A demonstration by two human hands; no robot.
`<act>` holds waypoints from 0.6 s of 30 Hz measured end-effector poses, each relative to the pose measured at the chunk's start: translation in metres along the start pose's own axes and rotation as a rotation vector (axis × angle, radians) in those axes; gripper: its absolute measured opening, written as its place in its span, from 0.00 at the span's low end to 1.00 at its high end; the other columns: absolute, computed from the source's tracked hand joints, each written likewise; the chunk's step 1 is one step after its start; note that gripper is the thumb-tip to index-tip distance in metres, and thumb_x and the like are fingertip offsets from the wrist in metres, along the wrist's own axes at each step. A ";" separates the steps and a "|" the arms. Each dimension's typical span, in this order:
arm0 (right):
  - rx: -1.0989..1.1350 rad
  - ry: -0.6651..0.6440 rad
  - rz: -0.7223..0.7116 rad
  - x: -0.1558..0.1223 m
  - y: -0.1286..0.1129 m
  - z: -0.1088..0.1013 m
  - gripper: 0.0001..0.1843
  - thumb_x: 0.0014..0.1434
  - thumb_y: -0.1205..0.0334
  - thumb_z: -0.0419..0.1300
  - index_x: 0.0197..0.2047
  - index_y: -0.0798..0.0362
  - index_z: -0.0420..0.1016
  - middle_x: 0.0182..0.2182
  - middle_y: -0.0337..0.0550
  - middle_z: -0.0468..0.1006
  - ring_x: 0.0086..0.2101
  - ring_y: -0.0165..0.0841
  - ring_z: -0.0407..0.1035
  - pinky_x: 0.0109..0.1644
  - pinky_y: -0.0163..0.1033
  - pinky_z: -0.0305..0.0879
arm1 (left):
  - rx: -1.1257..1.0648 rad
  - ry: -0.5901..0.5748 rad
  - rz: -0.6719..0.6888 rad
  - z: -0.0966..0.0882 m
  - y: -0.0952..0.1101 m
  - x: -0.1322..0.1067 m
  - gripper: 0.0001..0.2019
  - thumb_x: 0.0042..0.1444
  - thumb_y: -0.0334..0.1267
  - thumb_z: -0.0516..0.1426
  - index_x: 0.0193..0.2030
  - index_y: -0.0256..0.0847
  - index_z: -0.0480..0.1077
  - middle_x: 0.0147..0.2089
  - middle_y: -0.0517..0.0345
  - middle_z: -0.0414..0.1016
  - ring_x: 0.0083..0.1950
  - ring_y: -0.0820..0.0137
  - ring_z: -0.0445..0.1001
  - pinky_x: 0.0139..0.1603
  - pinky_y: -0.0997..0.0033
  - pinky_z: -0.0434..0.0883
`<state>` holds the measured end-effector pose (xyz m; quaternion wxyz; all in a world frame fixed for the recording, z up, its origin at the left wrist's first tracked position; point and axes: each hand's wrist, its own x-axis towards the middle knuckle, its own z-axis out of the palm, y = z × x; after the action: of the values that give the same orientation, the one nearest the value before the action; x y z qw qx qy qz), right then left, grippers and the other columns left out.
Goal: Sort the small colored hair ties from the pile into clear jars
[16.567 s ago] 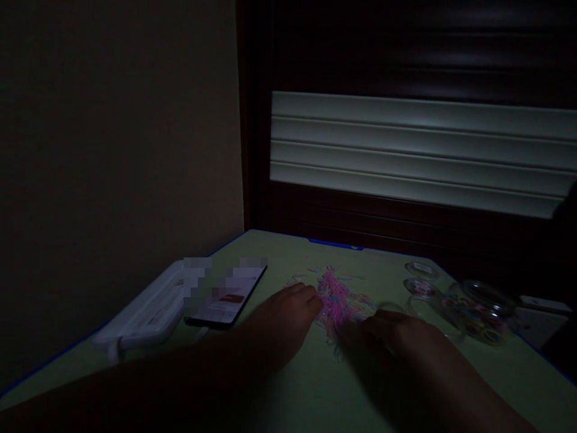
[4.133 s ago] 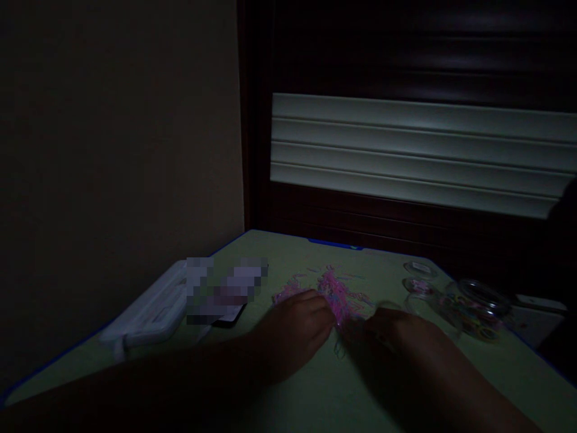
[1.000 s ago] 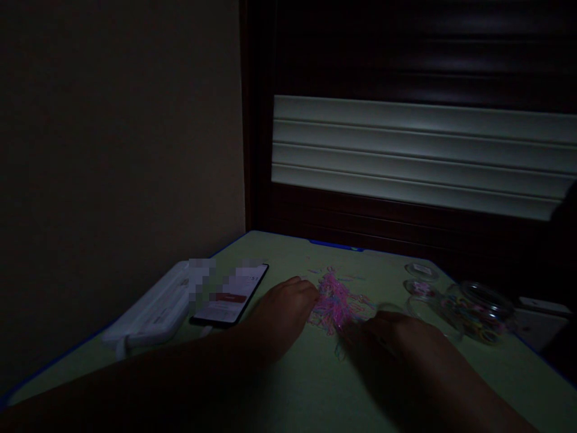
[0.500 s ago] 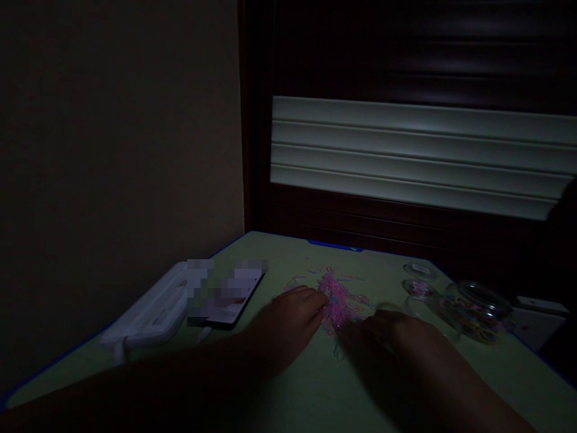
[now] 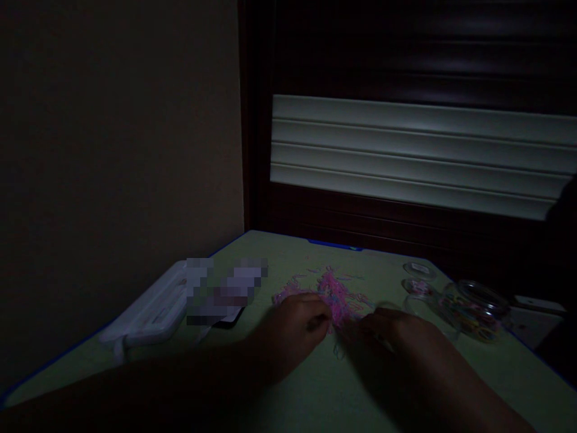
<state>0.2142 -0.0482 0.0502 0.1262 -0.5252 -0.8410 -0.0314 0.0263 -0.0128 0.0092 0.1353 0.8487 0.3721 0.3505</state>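
A loose pile of small elastic bands (image 5: 333, 288), mostly pink with some blue and purple, lies on the pale green table (image 5: 306, 385). My left hand (image 5: 300, 322) is at the pile's left front edge, thumb and fingers curled into a pinch; anything between the tips is too dark to make out. Across from it, my right hand (image 5: 401, 331) is bent at the pile's right edge. Its fingers are drawn together and partly in shadow, so what they hold is hidden. More pink bands spread behind my left hand.
On the right stand a clear jar (image 5: 473, 310) of coloured bands, a small round container (image 5: 418, 287), a clear lid (image 5: 419, 270) and a white box-like thing (image 5: 536, 319). A white device (image 5: 148, 307) and a blurred-out phone-like slab (image 5: 229, 316) lie left.
My left hand has curled its fingers more and shifted slightly down, uncovering pink bands behind it. My right hand stays nearly in place, with a slight move of the fingers.
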 end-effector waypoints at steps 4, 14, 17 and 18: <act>0.003 0.011 -0.007 0.000 0.002 0.001 0.09 0.53 0.70 0.53 0.26 0.52 0.72 0.25 0.41 0.74 0.25 0.30 0.69 0.26 0.31 0.57 | -0.156 -0.026 -0.115 0.009 -0.002 -0.004 0.05 0.50 0.28 0.55 0.32 0.38 0.72 0.30 0.60 0.73 0.31 0.74 0.70 0.33 0.76 0.66; 0.105 -0.003 -0.040 0.000 -0.004 0.000 0.10 0.55 0.69 0.52 0.31 0.50 0.73 0.27 0.39 0.74 0.27 0.29 0.69 0.30 0.31 0.58 | -0.332 -0.065 -0.219 0.016 -0.007 -0.004 0.04 0.50 0.31 0.55 0.31 0.36 0.71 0.31 0.58 0.74 0.31 0.73 0.72 0.31 0.76 0.68; 0.140 -0.017 -0.087 0.001 -0.001 0.003 0.11 0.53 0.72 0.53 0.33 0.49 0.74 0.28 0.38 0.74 0.28 0.28 0.68 0.31 0.30 0.58 | -0.294 -0.063 -0.189 0.015 -0.004 -0.004 0.04 0.49 0.30 0.55 0.30 0.36 0.71 0.31 0.58 0.74 0.31 0.73 0.72 0.31 0.77 0.67; 0.143 -0.022 -0.098 0.001 0.000 0.003 0.11 0.53 0.72 0.53 0.34 0.48 0.74 0.29 0.38 0.74 0.28 0.28 0.68 0.30 0.29 0.58 | -0.277 -0.062 -0.176 0.015 -0.004 -0.004 0.04 0.49 0.30 0.56 0.30 0.36 0.72 0.31 0.59 0.74 0.30 0.74 0.71 0.31 0.77 0.67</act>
<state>0.2137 -0.0470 0.0471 0.1525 -0.4733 -0.8671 0.0286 0.0325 -0.0132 -0.0052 0.2929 0.7965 0.3887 0.3589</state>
